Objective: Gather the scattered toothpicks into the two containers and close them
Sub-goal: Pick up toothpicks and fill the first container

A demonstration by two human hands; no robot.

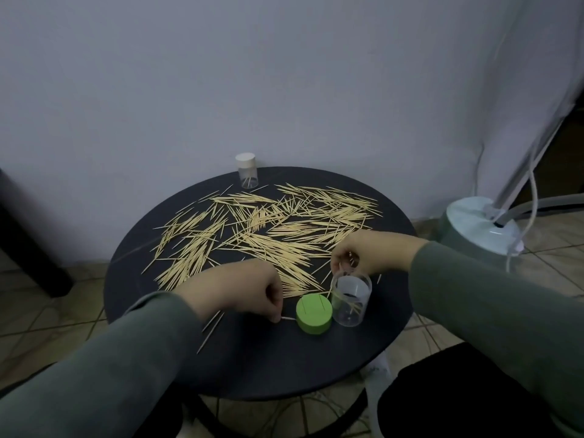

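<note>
Head view: right hand pinches pale wooden toothpicks over the clear open jar at five o'clock, left hand pinching one beside the green lid; a nudge could topple the jar.

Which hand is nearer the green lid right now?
Left. The left hand sits just beside the green lid, pinching a toothpick; the right hand is farther, above the open container.
</note>
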